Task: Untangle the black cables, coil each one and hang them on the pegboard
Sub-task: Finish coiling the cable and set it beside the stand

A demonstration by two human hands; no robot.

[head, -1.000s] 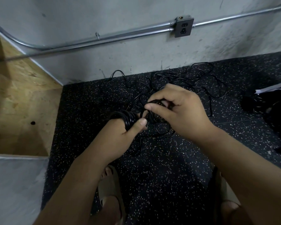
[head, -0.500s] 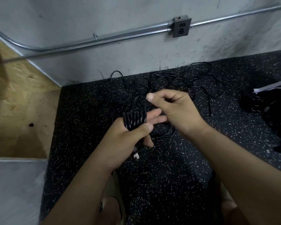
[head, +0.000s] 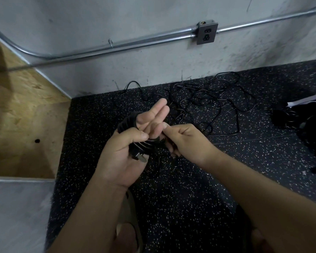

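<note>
Left hand [head: 124,156]: fingers held straight, coil [head: 127,123] looped round them and pinned by the thumb, plug [head: 140,157] at the palm. Right hand [head: 186,143] is pinched on the free strand [head: 162,142]. The next wrap should be laid flat beside the others. Slack is best drawn gently from the tangle [head: 208,101] on the floor [head: 190,198], so knots are not tightened.

We are holding a black cable coil [head: 125,123] wound around our left hand [head: 124,161], thumb pressing it, its plug [head: 140,157] over the palm. Our right hand [head: 188,141] is pinching the strand [head: 160,141] above the tangled cables [head: 208,103].
</note>
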